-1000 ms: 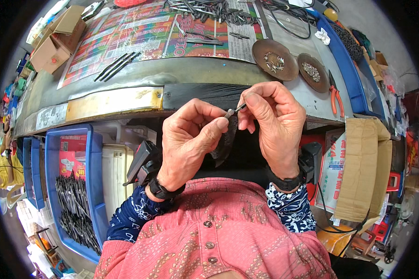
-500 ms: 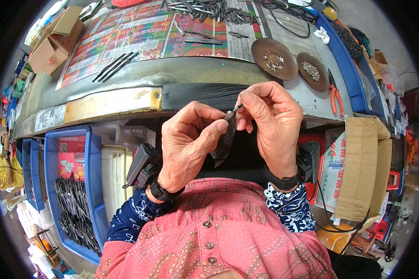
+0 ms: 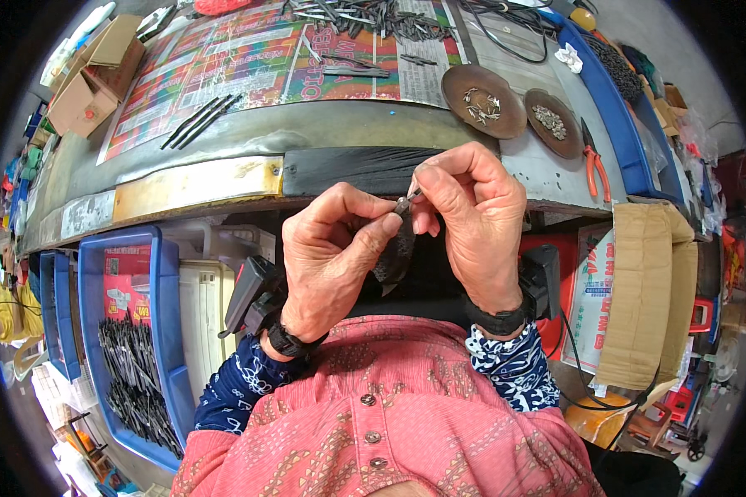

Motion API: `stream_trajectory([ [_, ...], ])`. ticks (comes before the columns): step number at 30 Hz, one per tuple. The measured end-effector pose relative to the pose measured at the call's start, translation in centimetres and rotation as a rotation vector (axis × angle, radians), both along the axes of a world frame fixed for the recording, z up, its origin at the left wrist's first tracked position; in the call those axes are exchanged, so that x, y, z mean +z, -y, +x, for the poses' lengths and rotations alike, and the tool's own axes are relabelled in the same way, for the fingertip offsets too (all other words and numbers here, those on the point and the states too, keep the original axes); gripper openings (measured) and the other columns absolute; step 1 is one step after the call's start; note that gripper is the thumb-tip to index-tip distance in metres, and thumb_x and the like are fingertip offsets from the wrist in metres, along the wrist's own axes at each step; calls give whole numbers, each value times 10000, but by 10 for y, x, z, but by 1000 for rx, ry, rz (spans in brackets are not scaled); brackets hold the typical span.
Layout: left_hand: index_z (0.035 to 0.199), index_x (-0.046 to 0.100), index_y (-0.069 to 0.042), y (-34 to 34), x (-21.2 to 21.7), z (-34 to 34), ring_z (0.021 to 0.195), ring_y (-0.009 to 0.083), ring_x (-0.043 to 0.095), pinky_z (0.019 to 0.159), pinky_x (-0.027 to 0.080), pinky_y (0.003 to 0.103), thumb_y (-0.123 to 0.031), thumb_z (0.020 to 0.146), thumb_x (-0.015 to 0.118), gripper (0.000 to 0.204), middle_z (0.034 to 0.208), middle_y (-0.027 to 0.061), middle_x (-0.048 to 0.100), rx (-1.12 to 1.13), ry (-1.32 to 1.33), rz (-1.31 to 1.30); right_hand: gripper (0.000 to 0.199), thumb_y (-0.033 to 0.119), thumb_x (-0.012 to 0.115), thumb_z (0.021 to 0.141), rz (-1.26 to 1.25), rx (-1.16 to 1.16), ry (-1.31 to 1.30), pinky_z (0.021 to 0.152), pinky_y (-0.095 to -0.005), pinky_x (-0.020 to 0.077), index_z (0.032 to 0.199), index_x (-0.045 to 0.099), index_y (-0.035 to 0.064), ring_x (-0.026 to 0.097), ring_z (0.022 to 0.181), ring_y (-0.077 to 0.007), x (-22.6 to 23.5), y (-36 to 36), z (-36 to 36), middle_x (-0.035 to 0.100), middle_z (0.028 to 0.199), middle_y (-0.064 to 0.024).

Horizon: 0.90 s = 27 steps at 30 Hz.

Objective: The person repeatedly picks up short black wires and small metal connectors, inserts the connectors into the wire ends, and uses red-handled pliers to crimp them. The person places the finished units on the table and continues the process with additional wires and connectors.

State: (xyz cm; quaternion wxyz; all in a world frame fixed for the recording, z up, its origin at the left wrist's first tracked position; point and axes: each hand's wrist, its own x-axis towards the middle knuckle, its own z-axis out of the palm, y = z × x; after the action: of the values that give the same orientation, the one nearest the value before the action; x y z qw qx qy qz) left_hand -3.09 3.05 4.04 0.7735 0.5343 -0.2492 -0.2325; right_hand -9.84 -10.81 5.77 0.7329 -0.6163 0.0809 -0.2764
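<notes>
In front of my chest, my left hand pinches a slender dark metal piece between thumb and forefinger. Its small shiny end sticks out past the fingertips. My right hand is closed at that end, thumb and forefinger pressed on a tiny thin dark part that they mostly cover. The fingertips of both hands almost meet. Below them shows a dark, pointed shape; whether it belongs to the held piece I cannot tell. Both hands hover just off the edge of the workbench.
Two shallow brown dishes, one with small metal pins and one with silvery bits, sit by orange-handled pliers. Several dark slim pieces lie on newspaper. A blue bin at left holds more; a cardboard box stands right.
Both hands have shifted slightly left in the view. My right fingertips have come closer to the left ones, and less of the thin dark part shows.
</notes>
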Motion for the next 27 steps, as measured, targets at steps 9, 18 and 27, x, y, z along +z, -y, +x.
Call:
stream_trajectory([
  [9, 888, 627, 7, 4, -2, 1, 646, 1, 498, 546, 391, 161, 25, 867, 680, 60, 788, -12, 634, -17, -12, -18, 111, 108, 659, 920, -49, -11, 16, 516, -192, 429, 917, 597, 16, 547, 591, -60, -8, 2, 3, 618, 777, -26],
  [18, 915, 619, 1, 7, 6, 13, 649, 10, 528, 550, 402, 161, 26, 858, 687, 93, 773, -16, 620, -81, 2, 83, 102, 84, 664, 913, -302, -270, -62, 592, -187, 424, 937, 617, -2, 507, 695, -20, 1, 47, -30, 597, 805, 24],
  [27, 985, 628, 21, 14, 5, 17, 598, 42, 551, 531, 415, 169, -11, 898, 651, 96, 751, 19, 630, -50, 53, 130, 199, 164, 663, 858, -1244, -946, -526, 743, -432, 467, 994, 648, 19, 590, 895, -327, -10, 173, -90, 634, 957, -145],
])
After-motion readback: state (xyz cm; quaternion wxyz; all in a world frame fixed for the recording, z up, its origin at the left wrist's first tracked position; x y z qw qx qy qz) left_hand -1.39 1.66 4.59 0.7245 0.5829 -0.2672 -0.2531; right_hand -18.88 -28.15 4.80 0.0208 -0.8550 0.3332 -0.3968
